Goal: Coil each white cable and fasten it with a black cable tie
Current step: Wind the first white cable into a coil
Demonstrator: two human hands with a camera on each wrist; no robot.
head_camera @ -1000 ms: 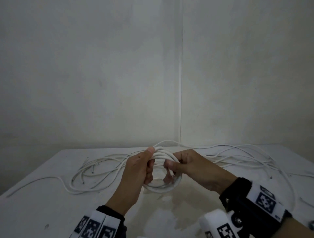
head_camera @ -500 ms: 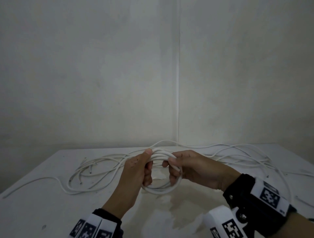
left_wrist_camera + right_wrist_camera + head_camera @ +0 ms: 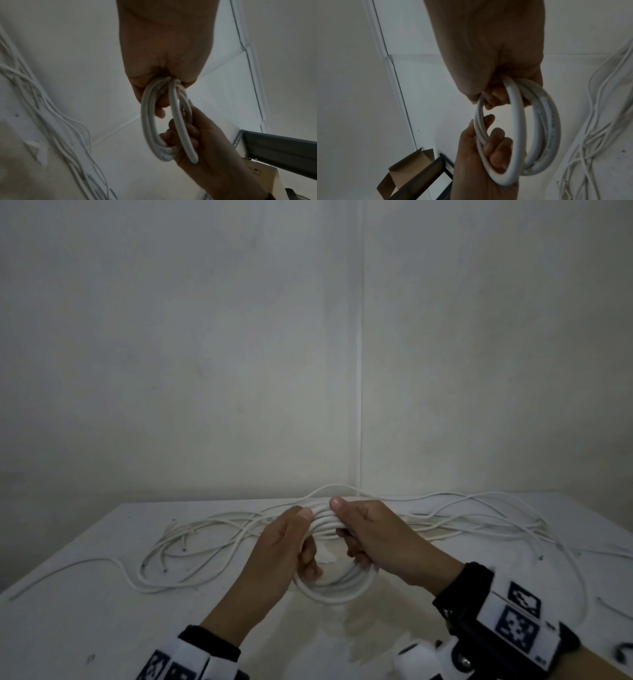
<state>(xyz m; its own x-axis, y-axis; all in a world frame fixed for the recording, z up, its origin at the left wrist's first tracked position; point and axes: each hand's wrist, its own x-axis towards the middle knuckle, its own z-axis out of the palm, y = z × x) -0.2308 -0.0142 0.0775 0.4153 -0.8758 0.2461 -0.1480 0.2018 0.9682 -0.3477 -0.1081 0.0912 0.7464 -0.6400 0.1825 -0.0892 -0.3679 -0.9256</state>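
A white cable coil (image 3: 330,592) of several loops hangs upright between both hands, just above the white table (image 3: 102,628). My left hand (image 3: 301,542) grips the coil's left side, thumb on top and fingers curled through the loop. My right hand (image 3: 354,530) grips its right side, thumb on top beside the left thumb. The left wrist view shows the coil (image 3: 148,121) running from my left hand (image 3: 163,60) to the right hand (image 3: 197,138). The right wrist view shows the coil (image 3: 517,121), my right hand (image 3: 488,60) and the left hand (image 3: 479,155). I see no black tie on the coil.
Several loose white cables (image 3: 205,542) lie tangled across the back of the table from left to right (image 3: 496,515). A wall corner (image 3: 356,405) rises behind. A cardboard box (image 3: 406,171) and a dark metal shelf (image 3: 283,150) stand off the table. A small dark thing (image 3: 623,654) lies at the right edge.
My right hand has shifted up the coil, so its thumb now sits on top next to the left thumb. The left hand keeps its grip.
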